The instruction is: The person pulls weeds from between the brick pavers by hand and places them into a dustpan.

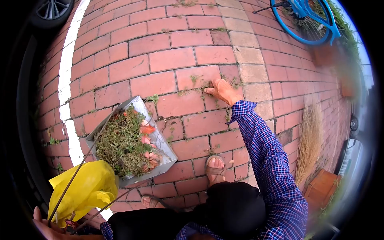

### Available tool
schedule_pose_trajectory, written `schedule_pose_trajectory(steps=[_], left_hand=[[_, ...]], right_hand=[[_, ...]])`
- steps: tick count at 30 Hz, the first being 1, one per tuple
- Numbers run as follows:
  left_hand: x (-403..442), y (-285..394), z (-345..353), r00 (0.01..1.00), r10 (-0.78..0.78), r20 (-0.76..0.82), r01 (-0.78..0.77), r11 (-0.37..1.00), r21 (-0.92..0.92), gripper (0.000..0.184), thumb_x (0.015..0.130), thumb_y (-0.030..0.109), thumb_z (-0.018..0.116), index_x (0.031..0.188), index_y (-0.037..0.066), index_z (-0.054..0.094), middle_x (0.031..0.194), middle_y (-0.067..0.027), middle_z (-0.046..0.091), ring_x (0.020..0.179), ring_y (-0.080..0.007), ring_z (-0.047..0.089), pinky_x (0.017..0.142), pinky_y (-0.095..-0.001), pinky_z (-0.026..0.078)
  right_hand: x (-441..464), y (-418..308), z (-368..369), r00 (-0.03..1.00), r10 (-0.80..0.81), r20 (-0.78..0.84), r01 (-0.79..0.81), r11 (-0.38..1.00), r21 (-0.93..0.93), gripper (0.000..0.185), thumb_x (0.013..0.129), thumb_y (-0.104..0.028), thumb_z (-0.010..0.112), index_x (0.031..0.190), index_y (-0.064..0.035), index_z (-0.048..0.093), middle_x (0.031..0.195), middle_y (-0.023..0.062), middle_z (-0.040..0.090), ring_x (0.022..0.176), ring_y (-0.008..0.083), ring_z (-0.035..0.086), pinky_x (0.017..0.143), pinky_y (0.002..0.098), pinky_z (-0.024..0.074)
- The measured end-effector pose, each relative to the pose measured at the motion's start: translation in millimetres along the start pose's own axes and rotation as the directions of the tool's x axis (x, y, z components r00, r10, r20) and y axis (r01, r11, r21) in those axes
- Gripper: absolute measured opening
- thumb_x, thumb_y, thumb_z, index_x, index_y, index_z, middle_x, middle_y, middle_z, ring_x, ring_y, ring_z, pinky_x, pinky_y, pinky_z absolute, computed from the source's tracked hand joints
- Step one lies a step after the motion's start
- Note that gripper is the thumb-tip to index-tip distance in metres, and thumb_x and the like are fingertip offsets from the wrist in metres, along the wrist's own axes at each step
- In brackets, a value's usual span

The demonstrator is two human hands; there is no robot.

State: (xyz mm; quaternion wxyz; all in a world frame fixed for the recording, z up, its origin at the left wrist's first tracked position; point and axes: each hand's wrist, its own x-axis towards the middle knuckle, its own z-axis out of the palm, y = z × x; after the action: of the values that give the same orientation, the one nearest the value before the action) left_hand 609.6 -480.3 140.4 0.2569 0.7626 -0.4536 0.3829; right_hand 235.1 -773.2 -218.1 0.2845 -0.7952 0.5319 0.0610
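Observation:
My right hand (225,92) reaches down to the red brick paving (172,60), its fingers at small green weeds (208,85) in a joint. Whether a weed is between the fingertips is too small to tell. At the lower left, my left hand (48,228) is partly visible at the wire handle (74,176) of a metal dustpan (166,154), beside a yellow plastic bag (82,188). The dustpan lies tilted on the bricks, filled with pulled weeds (120,144) and some red and pink petals or leaves (147,130).
A straw broom (310,140) lies at the right near an orange planter (322,188). The blue bicycle wheel (280,20) stands upper right. A car wheel (52,8) is upper left, beside a white painted line (66,80). My sandalled feet (216,168) are below.

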Motion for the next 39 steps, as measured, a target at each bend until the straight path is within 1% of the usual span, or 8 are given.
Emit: schedule_pose_trajectory(steps=[5,10,17,22,25,32,34,39], left_hand=[[0,-1,-3,1.000,-0.008,0.016,0.008,1.000,0.013,0.031,0.099,0.010,0.065,0.077,-0.008,0.077,0.068,-0.0110,0.073,0.052,-0.0174,0.064,0.047,-0.0273,0.046],[0,-5,-2,1.000,0.013,0.006,-0.013,1.000,-0.011,0.030,0.099,0.010,0.065,0.078,-0.008,0.077,0.068,-0.0114,0.073,0.053,-0.0174,0.064,0.048,-0.0270,0.046],[0,-5,-1,1.000,0.002,-0.003,-0.002,1.000,-0.026,0.030,0.099,0.010,0.065,0.077,-0.008,0.077,0.069,-0.0110,0.074,0.053,-0.0174,0.064,0.049,-0.0270,0.047],[2,-1,0,1.000,-0.020,0.001,0.020,0.998,0.059,0.030,0.098,0.011,0.066,0.077,-0.007,0.077,0.069,-0.0107,0.074,0.052,-0.0164,0.064,0.047,-0.0266,0.045],[2,-6,-1,1.000,0.017,-0.005,-0.017,1.000,-0.001,0.031,0.099,0.011,0.066,0.077,-0.007,0.077,0.069,-0.0102,0.074,0.051,-0.0153,0.062,0.046,-0.0264,0.042],[0,-7,-1,1.000,0.030,0.009,-0.030,1.000,-0.001,0.033,0.100,0.013,0.065,0.077,-0.007,0.077,0.069,-0.0103,0.074,0.048,-0.0135,0.058,0.044,-0.0260,0.038],[-1,-7,-1,1.000,0.023,0.006,-0.023,1.000,-0.007,0.033,0.100,0.014,0.065,0.077,-0.007,0.077,0.070,-0.0104,0.074,0.048,-0.0133,0.057,0.044,-0.0259,0.038],[-1,-6,-1,1.000,0.005,-0.001,-0.005,1.000,0.014,0.033,0.100,0.015,0.067,0.078,-0.008,0.077,0.071,-0.0107,0.075,0.047,-0.0136,0.057,0.043,-0.0254,0.038]], right_hand=[[-3,-5,14,0.977,-0.053,-0.208,0.040,0.997,-0.064,0.035,0.090,-0.030,0.075,0.088,0.0029,0.063,0.094,0.0245,0.066,0.089,0.0406,0.066,0.080,0.0490,0.0525],[8,-3,-5,0.981,0.169,0.097,-0.193,0.914,0.358,0.026,0.084,-0.018,0.074,0.081,0.0066,0.067,0.072,0.0205,0.066,0.065,0.0321,0.069,0.065,0.0437,0.0558],[22,-2,-2,0.996,0.062,0.058,-0.073,0.976,0.207,0.026,0.085,-0.014,0.071,0.083,0.0115,0.070,0.067,0.0223,0.069,0.053,0.0268,0.070,0.056,0.0395,0.0573],[15,-15,0,0.992,-0.075,-0.100,0.058,0.986,-0.158,0.022,0.084,-0.011,0.068,0.083,0.0109,0.069,0.084,0.0323,0.070,0.078,0.0413,0.073,0.072,0.0461,0.0586],[22,-28,-9,0.997,0.064,0.036,-0.055,0.976,-0.212,0.018,0.082,-0.005,0.066,0.097,0.0042,0.070,0.104,0.0282,0.071,0.104,0.0438,0.069,0.088,0.0491,0.0556],[36,-38,-21,0.955,0.181,0.234,-0.115,0.956,-0.268,0.022,0.083,-0.003,0.066,0.103,0.0065,0.070,0.102,0.0303,0.072,0.097,0.0417,0.073,0.082,0.0468,0.0599],[27,-27,-22,0.921,0.286,0.264,-0.338,0.924,0.180,0.020,0.084,-0.008,0.071,0.097,0.0078,0.067,0.089,0.0256,0.072,0.077,0.0348,0.076,0.062,0.0421,0.0621],[21,-12,-12,0.922,0.296,0.250,-0.375,0.846,0.380,0.025,0.087,-0.014,0.073,0.087,0.0093,0.065,0.077,0.0177,0.070,0.063,0.0230,0.073,0.050,0.0338,0.0595]])
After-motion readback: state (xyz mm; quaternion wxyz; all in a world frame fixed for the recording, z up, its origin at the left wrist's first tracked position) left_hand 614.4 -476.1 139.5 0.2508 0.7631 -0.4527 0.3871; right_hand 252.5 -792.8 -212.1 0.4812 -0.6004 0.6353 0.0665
